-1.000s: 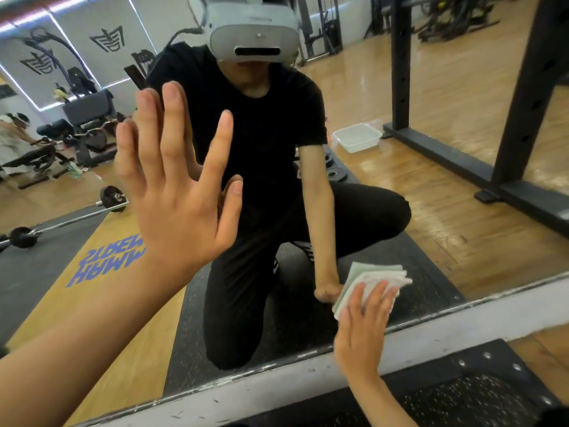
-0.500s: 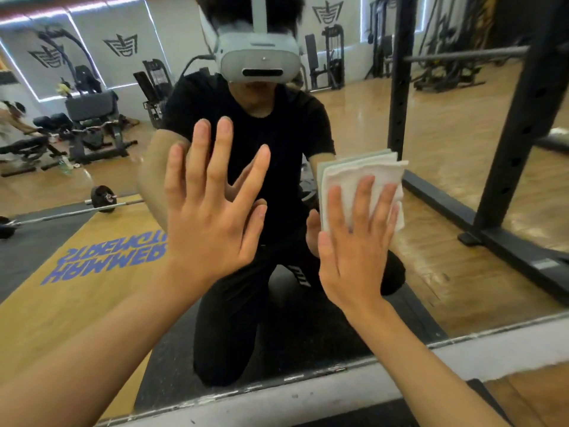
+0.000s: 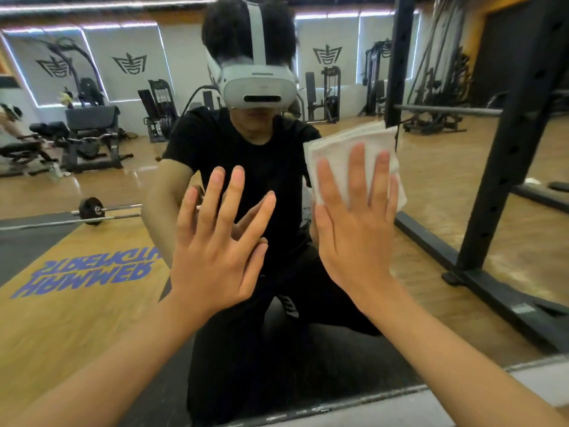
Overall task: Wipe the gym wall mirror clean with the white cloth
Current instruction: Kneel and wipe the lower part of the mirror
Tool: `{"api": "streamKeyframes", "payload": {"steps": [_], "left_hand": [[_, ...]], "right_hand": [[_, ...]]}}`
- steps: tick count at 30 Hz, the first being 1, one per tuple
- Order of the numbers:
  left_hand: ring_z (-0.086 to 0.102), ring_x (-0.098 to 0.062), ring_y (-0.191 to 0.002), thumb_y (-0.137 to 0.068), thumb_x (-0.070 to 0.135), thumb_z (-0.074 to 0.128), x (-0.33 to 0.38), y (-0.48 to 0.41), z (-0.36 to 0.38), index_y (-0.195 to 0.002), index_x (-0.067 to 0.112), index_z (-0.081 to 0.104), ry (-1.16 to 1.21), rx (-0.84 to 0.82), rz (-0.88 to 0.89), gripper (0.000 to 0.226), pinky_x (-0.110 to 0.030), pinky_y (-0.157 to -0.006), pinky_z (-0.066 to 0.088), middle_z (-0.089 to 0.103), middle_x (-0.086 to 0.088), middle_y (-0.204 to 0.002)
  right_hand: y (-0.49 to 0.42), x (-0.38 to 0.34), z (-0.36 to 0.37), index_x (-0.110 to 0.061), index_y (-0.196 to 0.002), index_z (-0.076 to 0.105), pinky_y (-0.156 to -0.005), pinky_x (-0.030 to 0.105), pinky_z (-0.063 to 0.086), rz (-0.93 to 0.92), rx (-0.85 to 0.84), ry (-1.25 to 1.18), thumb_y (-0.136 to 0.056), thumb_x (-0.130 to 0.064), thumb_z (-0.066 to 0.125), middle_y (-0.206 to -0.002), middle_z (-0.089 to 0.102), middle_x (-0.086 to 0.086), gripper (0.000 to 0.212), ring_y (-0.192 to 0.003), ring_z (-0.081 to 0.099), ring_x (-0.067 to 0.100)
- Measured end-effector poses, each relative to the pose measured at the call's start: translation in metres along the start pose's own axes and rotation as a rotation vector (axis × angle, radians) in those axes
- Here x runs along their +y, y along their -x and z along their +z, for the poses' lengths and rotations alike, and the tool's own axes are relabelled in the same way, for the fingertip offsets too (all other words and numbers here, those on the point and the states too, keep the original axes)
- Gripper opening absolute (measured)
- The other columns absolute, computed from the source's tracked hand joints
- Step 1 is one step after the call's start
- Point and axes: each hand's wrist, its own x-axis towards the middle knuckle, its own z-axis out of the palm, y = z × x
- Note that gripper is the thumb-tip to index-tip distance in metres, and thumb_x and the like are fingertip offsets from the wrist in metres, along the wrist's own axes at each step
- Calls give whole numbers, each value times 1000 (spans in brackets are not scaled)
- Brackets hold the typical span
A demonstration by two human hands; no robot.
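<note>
The wall mirror (image 3: 446,186) fills almost the whole view and reflects me kneeling in front of it. My right hand (image 3: 354,223) lies flat, fingers spread, and presses a folded white cloth (image 3: 341,149) against the glass at about chest height of my reflection. The cloth sticks out above and beside my fingers. My left hand (image 3: 215,241) is open with its palm and spread fingers flat on the glass, just left of the right hand, holding nothing.
The mirror's pale lower frame (image 3: 462,396) runs along the bottom right. Reflected in the glass are a black rack upright (image 3: 505,149), a barbell (image 3: 92,211) on the floor, weight machines and a wooden floor with blue lettering.
My right hand has slid the cloth up the glass from the bottom edge to chest height. The left hand stayed on the glass while my view tilted upward.
</note>
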Motion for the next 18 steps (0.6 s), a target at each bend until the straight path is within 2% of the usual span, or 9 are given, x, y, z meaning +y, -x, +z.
{"api": "streamKeyframes", "payload": {"steps": [2, 5, 8, 10, 12, 14, 16, 18], "left_hand": [[18, -46, -160, -102, 36, 52, 0, 0, 1, -163, 18, 39, -1, 6, -4, 65, -66, -124, 22, 23, -28, -170], [18, -46, -160, -102, 36, 52, -1, -1, 2, -163, 19, 41, 4, 14, -4, 64, -65, -125, 22, 23, -28, -170], [19, -46, -159, -101, 36, 53, -1, -2, 2, -162, 19, 42, 7, 23, -3, 65, -63, -127, 19, 23, -27, -170], [19, -46, -160, -100, 36, 54, 0, 0, 1, -163, 19, 41, 8, 25, -3, 66, -63, -127, 19, 24, -27, -170], [18, -45, -160, -100, 37, 55, -1, -1, 1, -163, 18, 41, 10, 21, 2, 67, -63, -127, 20, 23, -27, -170], [18, -45, -160, -101, 37, 54, -1, -2, 1, -163, 18, 41, 14, 22, 9, 66, -62, -128, 18, 22, -27, -171], [17, -44, -160, -101, 38, 54, -1, -4, 0, -163, 18, 41, 19, 25, 8, 67, -60, -129, 14, 22, -26, -171], [16, -44, -161, -100, 37, 55, -1, -3, -1, -162, 18, 41, 25, 32, 4, 67, -59, -130, 11, 23, -26, -171]], "right_hand": [[-1, 2, 2, -27, -167, 21, -130, 58, 5, 1, 33, 3, -114, -38, 27, -174, 0, 9, 55, -161, -3, 38], [66, 24, 18, -26, -166, 23, -130, 57, 5, 2, -11, 11, -114, -41, 25, -176, -5, 6, 53, -162, -6, 37], [151, 48, 23, -22, -156, 36, -121, 66, 20, 110, -175, 45, -114, -44, 20, -177, -6, 6, 50, -162, -6, 37], [163, 53, 18, -21, -153, 39, -113, 69, 26, 138, -225, 71, -114, -44, 19, -177, -7, 5, 50, -161, -1, 39], [121, 48, 13, -26, -162, 27, -119, 69, 22, 67, -169, 67, -114, -43, 20, -176, -8, 5, 51, -160, 1, 42], [49, 34, 2, -31, -168, 12, -126, 66, 11, -41, -88, 46, -115, -41, 22, -176, -5, 7, 55, -161, -3, 41], [-24, 10, -11, -28, -168, 13, -128, 63, 5, -96, -6, 48, -115, -39, 25, -176, 4, 12, 56, -160, -1, 43], [-71, -16, -18, -25, -167, 19, -129, 60, 2, -40, 54, 33, -114, -37, 27, -175, 9, 14, 55, -160, 2, 44]]}}
